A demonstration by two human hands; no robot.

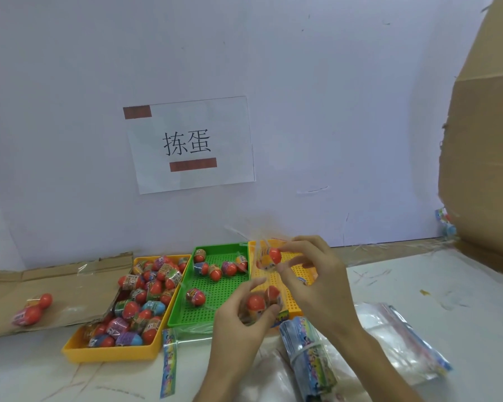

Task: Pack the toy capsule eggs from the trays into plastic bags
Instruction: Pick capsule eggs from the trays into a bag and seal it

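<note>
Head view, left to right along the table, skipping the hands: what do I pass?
Bagged eggs on flattened cardboard, yellow tray full of capsule eggs, green tray, orange tray, stack of plastic bags, cardboard box.

Red-topped capsule eggs [145,297] with printed bands heap the yellow tray [111,353] at left. A few more lie scattered in the green tray [215,288] beside it. Above the orange tray [291,300], the right hand [317,280] pinches a single egg [270,256] in clear plastic. The left hand [244,317] cups two bagged eggs [257,303]. Flat plastic bags [404,338] lie stacked at right.
</note>
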